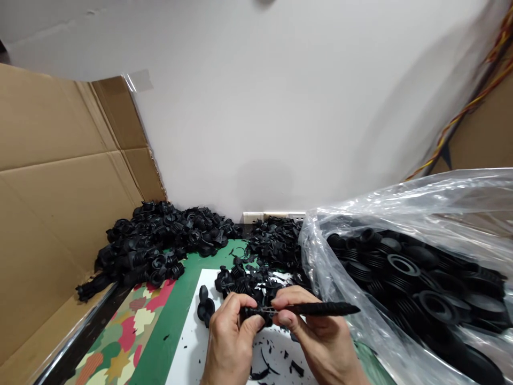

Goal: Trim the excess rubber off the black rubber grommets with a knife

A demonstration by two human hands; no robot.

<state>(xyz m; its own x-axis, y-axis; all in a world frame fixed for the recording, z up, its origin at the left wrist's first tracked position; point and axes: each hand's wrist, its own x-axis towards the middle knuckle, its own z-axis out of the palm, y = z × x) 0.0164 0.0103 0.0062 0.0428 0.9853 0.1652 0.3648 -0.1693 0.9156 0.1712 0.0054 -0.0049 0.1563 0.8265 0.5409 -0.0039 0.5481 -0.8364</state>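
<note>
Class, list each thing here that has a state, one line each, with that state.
Left hand: shut on rubber part.
Right hand: shut on black tool, tip at part.
Plastic bag: open, holding black parts.
White sheet: littered with black scraps.
Loose pile: heaped by cardboard.

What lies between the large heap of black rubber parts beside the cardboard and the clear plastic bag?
In the head view, a smaller heap of black rubber parts on the green mat, before a white wall socket.

head view | looks forward and down | faces white wall point(280, 107) | close above left hand point(228, 342), right hand point(320, 342), table point(176, 313)
</note>
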